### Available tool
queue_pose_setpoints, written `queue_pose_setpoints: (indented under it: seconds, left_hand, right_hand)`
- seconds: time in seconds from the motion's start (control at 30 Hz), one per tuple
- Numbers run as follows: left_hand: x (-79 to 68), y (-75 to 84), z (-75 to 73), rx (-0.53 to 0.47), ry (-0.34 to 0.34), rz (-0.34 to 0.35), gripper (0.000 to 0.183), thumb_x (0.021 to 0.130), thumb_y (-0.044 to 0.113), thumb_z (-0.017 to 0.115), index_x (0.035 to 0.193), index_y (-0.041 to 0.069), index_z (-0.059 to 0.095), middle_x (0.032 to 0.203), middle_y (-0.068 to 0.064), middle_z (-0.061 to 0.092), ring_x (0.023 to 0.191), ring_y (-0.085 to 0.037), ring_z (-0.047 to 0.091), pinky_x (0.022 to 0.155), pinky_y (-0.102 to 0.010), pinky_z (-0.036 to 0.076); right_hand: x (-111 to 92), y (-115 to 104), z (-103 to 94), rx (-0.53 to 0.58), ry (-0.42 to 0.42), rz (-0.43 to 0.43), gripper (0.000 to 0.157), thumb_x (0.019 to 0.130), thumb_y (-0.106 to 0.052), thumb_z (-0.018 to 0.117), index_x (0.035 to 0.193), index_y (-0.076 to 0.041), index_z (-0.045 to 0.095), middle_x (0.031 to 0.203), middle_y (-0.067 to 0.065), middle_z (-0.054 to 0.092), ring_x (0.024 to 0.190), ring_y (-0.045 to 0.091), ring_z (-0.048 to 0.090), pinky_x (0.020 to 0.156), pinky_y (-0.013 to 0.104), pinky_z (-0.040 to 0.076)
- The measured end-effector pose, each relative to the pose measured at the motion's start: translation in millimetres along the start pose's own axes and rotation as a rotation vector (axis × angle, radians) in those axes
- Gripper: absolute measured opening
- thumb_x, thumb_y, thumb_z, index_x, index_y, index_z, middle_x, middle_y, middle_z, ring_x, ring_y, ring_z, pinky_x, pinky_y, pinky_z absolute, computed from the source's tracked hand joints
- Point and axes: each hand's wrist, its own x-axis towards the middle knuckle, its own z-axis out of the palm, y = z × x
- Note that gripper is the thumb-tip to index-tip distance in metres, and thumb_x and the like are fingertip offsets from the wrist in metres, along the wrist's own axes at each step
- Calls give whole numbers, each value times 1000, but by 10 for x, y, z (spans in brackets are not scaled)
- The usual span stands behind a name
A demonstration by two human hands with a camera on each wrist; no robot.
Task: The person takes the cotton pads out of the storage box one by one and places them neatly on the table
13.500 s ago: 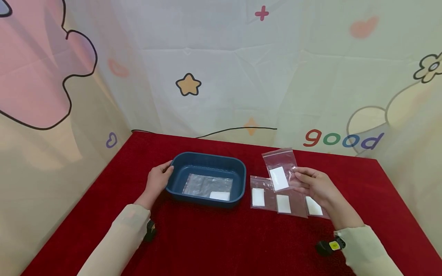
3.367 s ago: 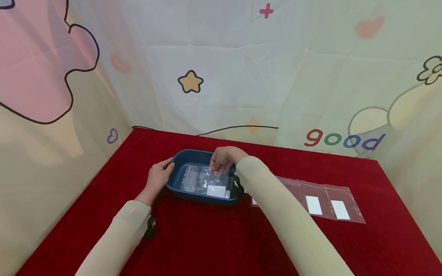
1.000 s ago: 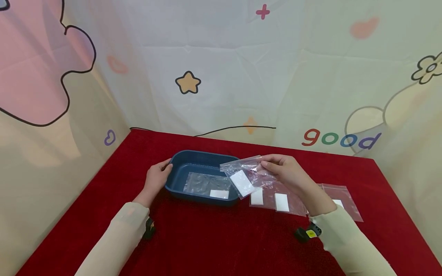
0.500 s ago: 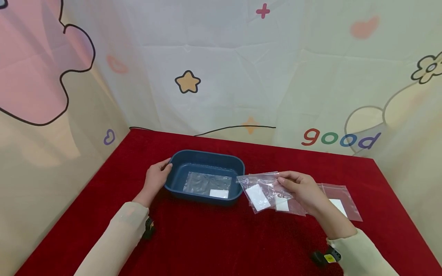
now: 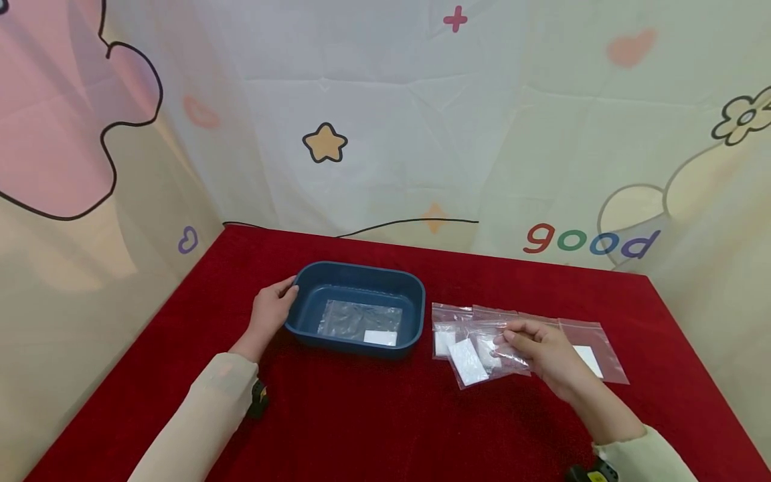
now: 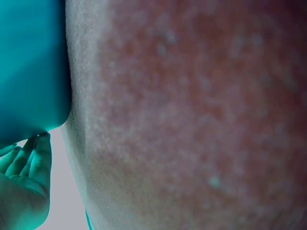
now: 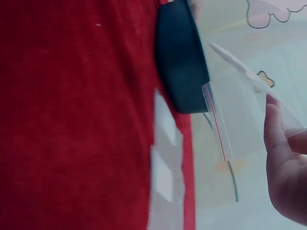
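My left hand [image 5: 271, 309] grips the left end of a blue rectangular basin [image 5: 355, 346], thumb at the rim. In the left wrist view, its fingers [image 6: 42, 155] touch the basin's outer wall. A clear zip-lock bag [image 5: 360, 320] with a white card inside lies in the basin. My right hand [image 5: 547, 351] pinches another zip-lock bag [image 5: 468, 361], also with a white card, by its right side. It is held tilted over the row of bags right of the basin. In the right wrist view, this bag's red-lined zip edge [image 7: 218, 122] shows.
Several zip-lock bags with white cards lie overlapping in a row on the red cloth [image 5: 361, 428]; the rightmost bag [image 5: 593, 345] is partly behind my right hand. A printed curtain [image 5: 385, 161] stands behind and beside the table.
Over the last second, my right hand has carried its bag from the basin's right rim rightward and nearer to me, over the row. My left hand has stayed on the basin.
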Motion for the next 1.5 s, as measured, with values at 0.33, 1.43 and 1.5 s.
queue_pose_setpoints:
  seconds: [0.33, 1.43, 1.5]
  left_hand:
    - [5, -16, -8, 1, -4, 4, 47, 109, 19, 48, 151, 0, 47, 155, -24, 49, 140, -41, 52, 114, -53, 47]
    - [28, -28, -9, -5, -16, -10, 47, 109, 21, 47, 152, 2, 46, 156, -22, 48, 142, -40, 50, 115, -53, 47]
    - [30, -26, -12, -9, -18, -14, 47, 109, 21, 47, 152, 2, 46, 156, -22, 47, 143, -39, 49, 115, -52, 46]
  right_hand:
    - [-49, 322, 153, 179, -173, 50, 18, 107, -9, 47, 109, -21, 61, 97, -16, 72, 91, -3, 69, 81, 17, 58]
    - [-363, 700, 562, 150, -147, 272, 22, 103, -9, 53, 120, 5, 58, 89, -9, 74, 75, 0, 65, 66, 17, 57]
    - [-360, 708, 553, 121, -154, 279, 19, 103, -10, 53, 116, 3, 61, 87, -9, 73, 71, 0, 63, 64, 16, 55]
